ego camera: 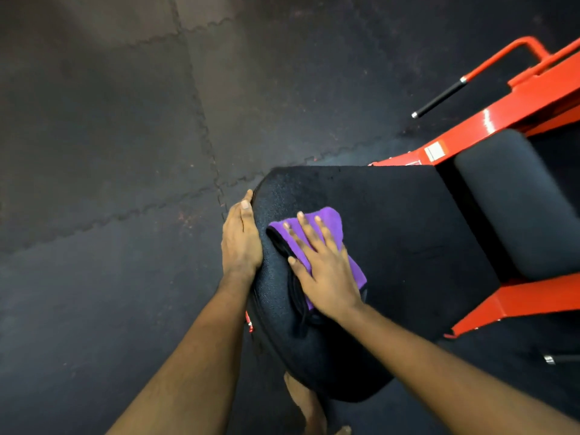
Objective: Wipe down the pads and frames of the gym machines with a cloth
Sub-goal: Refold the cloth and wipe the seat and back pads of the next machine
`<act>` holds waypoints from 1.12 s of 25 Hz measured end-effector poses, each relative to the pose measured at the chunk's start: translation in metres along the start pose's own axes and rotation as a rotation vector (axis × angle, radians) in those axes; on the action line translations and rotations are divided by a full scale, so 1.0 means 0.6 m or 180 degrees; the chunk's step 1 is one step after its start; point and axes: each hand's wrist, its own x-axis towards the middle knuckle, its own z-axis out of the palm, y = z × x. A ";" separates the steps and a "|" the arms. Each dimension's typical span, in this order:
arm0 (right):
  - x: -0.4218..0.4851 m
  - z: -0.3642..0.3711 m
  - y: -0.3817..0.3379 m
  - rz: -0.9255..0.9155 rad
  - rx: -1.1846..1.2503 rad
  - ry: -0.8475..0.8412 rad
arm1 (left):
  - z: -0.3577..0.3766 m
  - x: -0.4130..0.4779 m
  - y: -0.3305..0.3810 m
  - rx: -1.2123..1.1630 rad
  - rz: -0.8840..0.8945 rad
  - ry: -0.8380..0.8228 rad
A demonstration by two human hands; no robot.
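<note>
purple cloth (326, 224), black pad (392, 221), orange-red frame (514, 111)

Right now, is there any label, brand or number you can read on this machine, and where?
Nothing legible.
White sticker on the red frame: too blurred to read.
Smaller pale mark lower on that bar: too small to read.
Black pad and purple cloth: no print visible.

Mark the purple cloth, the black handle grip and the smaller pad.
purple cloth (334, 221), head view, bare upper right corner.
black handle grip (439, 97), head view, middle of the sleeve.
smaller pad (518, 202), head view, centre of its top face.
</note>
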 end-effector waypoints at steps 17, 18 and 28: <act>-0.101 -0.003 0.051 -0.0853 0.0141 -0.0181 | 0.010 -0.284 -0.075 -0.0485 -0.0369 0.0818; -0.123 -0.005 0.067 -0.1065 0.0100 -0.0275 | 0.014 -0.297 -0.081 -0.0603 -0.0448 0.0802; -0.188 0.023 0.118 -0.1580 0.0044 -0.0014 | 0.063 -0.320 -0.101 -0.0990 -0.0113 0.1662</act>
